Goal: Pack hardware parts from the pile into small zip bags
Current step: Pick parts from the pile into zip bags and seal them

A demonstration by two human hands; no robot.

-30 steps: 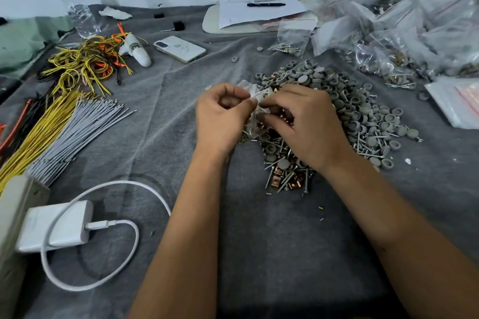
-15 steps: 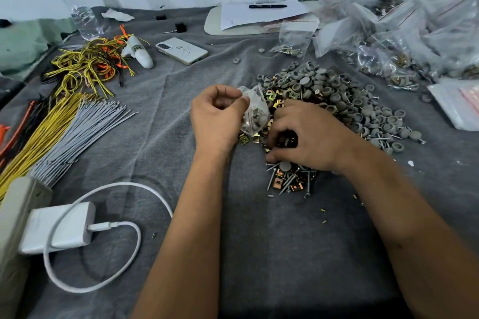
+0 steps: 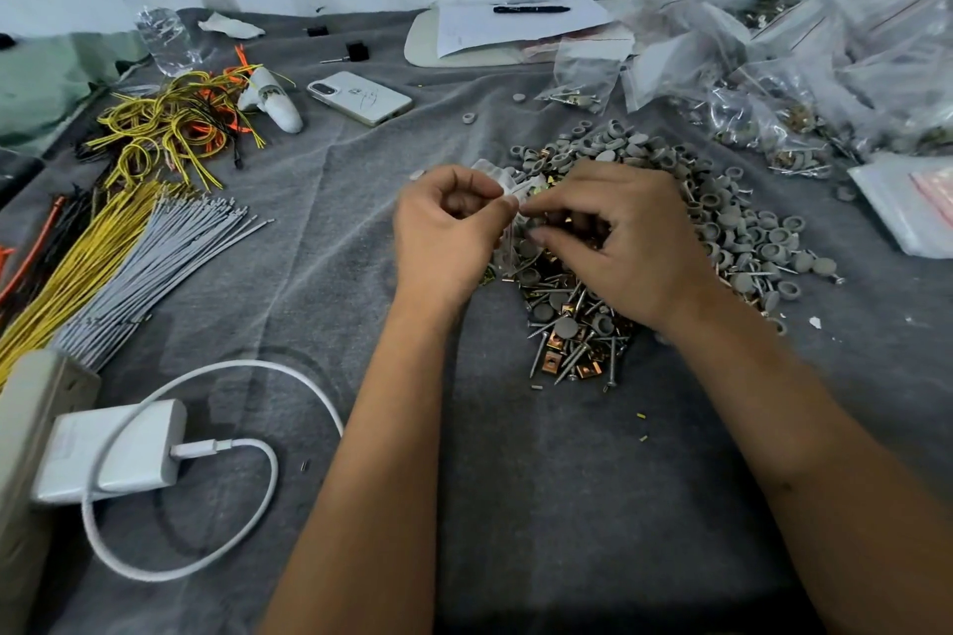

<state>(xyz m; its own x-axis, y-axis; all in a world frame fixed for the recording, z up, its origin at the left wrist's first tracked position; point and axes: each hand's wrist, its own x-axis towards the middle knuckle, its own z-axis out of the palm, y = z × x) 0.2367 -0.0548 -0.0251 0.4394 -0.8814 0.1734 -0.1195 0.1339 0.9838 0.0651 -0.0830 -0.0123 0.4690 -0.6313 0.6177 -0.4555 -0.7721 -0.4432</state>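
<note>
Item: small zip bag (image 3: 515,193), which we pinch at its top between left hand (image 3: 446,235) and right hand (image 3: 621,242) (fingers curled on it), directly above the pile (image 3: 577,325) of screws, clips and grey caps under our right hand on the table (image 3: 515,505).

Left hand (image 3: 447,235) and right hand (image 3: 624,242) fingertip to fingertip, both pinching.

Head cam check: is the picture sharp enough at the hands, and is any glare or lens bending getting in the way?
Head view: light is soft and even, shadows faint. The left hand, right hand and small zip bag are slightly soft; the bag's contents are unreadable. Glare whitens the filled bags at upper right. Wide-angle bending stretches the forearms and edges.
</note>
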